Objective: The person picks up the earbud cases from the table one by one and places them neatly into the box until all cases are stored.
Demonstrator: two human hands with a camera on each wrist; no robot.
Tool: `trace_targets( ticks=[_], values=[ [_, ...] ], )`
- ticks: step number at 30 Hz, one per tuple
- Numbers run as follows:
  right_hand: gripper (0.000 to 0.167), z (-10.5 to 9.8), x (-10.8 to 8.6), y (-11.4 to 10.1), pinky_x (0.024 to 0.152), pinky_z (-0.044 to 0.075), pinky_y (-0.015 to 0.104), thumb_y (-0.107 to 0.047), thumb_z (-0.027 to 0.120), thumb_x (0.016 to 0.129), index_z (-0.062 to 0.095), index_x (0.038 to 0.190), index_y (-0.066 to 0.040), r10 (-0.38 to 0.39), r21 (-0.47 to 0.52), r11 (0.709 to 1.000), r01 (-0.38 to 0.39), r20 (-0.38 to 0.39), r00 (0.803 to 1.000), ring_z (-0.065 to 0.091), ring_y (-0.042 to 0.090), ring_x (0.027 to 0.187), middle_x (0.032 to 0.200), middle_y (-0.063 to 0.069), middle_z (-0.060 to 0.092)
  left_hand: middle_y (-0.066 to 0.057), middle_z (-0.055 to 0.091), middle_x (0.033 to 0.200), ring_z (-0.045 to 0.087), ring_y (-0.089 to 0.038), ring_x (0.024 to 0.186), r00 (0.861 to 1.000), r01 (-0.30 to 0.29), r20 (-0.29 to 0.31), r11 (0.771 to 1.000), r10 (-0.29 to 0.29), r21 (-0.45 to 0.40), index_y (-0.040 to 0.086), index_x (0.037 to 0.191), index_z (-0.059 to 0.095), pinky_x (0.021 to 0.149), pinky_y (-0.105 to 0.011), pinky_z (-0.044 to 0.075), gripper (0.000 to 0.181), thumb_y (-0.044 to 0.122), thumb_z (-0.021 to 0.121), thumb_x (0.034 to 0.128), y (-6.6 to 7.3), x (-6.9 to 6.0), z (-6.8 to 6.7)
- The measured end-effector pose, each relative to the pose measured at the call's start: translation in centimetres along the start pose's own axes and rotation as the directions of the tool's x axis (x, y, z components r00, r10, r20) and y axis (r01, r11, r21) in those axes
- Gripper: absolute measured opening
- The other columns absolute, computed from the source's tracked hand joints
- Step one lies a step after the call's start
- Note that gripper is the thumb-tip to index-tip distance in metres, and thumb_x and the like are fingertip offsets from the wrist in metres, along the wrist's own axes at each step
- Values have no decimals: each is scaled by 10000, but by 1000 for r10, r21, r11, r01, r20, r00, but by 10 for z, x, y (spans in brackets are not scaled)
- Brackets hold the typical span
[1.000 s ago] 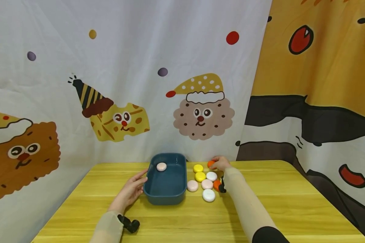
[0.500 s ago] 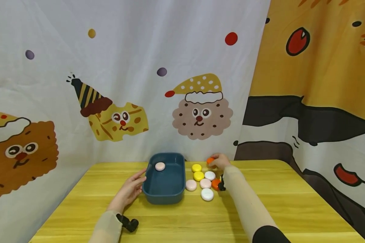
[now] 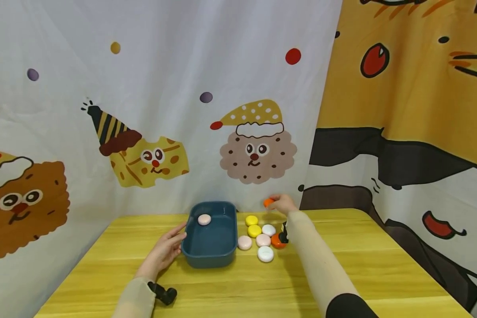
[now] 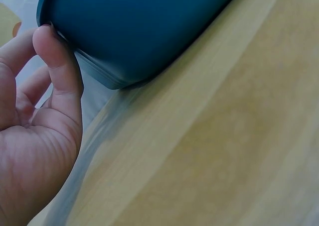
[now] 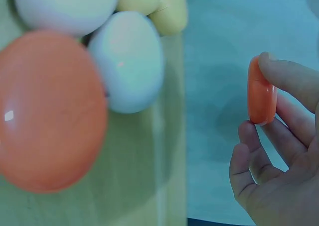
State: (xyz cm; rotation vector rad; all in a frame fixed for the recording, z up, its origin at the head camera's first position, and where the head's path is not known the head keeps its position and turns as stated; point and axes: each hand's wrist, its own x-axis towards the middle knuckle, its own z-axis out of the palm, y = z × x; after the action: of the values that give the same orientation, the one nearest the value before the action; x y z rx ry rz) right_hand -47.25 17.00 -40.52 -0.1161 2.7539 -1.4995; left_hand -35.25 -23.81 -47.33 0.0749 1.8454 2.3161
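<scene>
My right hand (image 3: 284, 204) pinches an orange round disc (image 5: 261, 96) between thumb and fingertips, raised off the table at its back edge. In the right wrist view the disc stands on edge and a seam runs along its side. A dark blue rectangular bin (image 3: 208, 261) sits on the table, with one pale pink disc (image 3: 204, 219) inside. My left hand (image 3: 164, 251) touches the bin's left side near the rim, fingers loosely extended. In the left wrist view the thumb (image 4: 52, 49) lies against the bin's wall; the other fingertips are partly hidden behind it.
Right of the bin lie two yellow discs (image 3: 254, 231), two pale pink discs (image 3: 244, 242), two white discs (image 3: 265, 254) and another orange disc (image 3: 278, 241). The wooden table (image 3: 222, 291) ends at a printed curtain (image 3: 163, 88) behind.
My right hand has lifted the orange disc from the table's back edge. The left hand stays at the bin. The head view has turned slightly to the right.
</scene>
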Motion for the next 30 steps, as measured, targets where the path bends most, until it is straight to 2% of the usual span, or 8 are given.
trace_targets(
  ticks=[7, 11, 17, 23, 26, 30],
  values=[
    [554, -7, -3, -19, 1040, 357, 483, -65, 724, 799, 566, 1319, 47, -45, 18, 999, 45, -6, 999, 490, 350, 1179, 1337, 228, 535, -76, 581, 1155, 510, -72, 594, 1000, 5, -22, 1000, -6, -3, 92, 1535, 284, 540, -167, 443, 619, 155, 570, 990, 0, -1, -3],
    [550, -11, -3, -24, 1050, 350, 487, -65, 722, 819, 556, 1332, 40, -48, 30, 998, 48, -13, 999, 482, 349, 1201, 1341, 227, 532, -81, 577, 1164, 515, -64, 585, 1000, 1, -21, 1000, -1, -4, 89, 1534, 285, 539, -163, 452, 615, 144, 566, 990, 1, 0, -3],
    [552, -15, -3, -24, 1069, 328, 501, -84, 728, 833, 552, 1349, 8, -77, 88, 993, 78, -8, 997, 449, 349, 1267, 1366, 197, 523, -72, 564, 1197, 507, -59, 584, 1000, -4, -27, 1000, 4, -2, 95, 1533, 291, 540, -158, 446, 627, 154, 584, 982, 0, -1, -3],
    [561, -19, -11, -22, 1051, 342, 524, -112, 743, 842, 550, 1359, -16, -126, 99, 987, 125, 9, 992, 413, 352, 1302, 1395, 177, 502, -55, 582, 1117, 504, -61, 583, 1000, -11, -2, 1000, 11, -16, 93, 1537, 278, 544, -161, 445, 635, 159, 584, 984, -1, -1, -2],
    [563, -19, -16, -22, 1003, 393, 522, -146, 753, 843, 556, 1359, -33, -146, 99, 985, 144, 17, 989, 431, 346, 1286, 1395, 165, 504, -54, 584, 1131, 507, -59, 583, 1000, -15, 4, 1000, 15, -11, 89, 1538, 272, 544, -160, 448, 641, 160, 586, 983, -1, -1, -1],
    [579, -18, -21, -22, 971, 405, 549, -181, 760, 841, 554, 1363, -39, -179, 148, 974, 172, 31, 983, 488, 336, 1221, 1378, 149, 524, -59, 594, 1138, 514, -53, 582, 1000, -20, 15, 1000, 21, -8, 83, 1538, 266, 542, -156, 453, 647, 161, 586, 982, 0, -1, 0]
  ],
)
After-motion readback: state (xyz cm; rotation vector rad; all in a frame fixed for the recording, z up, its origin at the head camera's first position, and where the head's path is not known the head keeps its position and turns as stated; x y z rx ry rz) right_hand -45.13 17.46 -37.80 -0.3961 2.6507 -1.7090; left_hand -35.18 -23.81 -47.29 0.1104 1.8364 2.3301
